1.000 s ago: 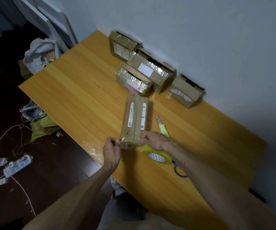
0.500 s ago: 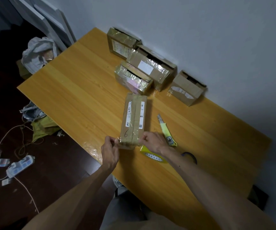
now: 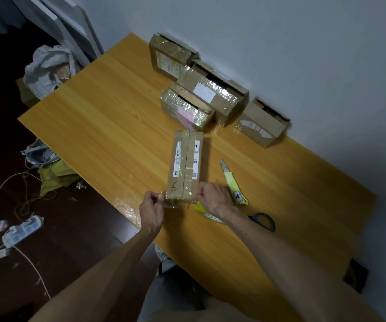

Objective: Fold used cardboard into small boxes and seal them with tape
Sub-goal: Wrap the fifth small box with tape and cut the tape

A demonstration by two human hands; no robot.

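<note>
No real change: long brown cardboard box [image 3: 186, 166] unmoved. Left hand [image 3: 151, 212] still pinches clear tape strip [image 3: 167, 202] at near end; right hand [image 3: 213, 198] grips box corner.

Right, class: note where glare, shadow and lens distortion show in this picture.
Head view: glare on the taped boxes by the wall and the table's near edge; floor at left in deep shadow; wide-angle lens skews the table's outline.
</note>
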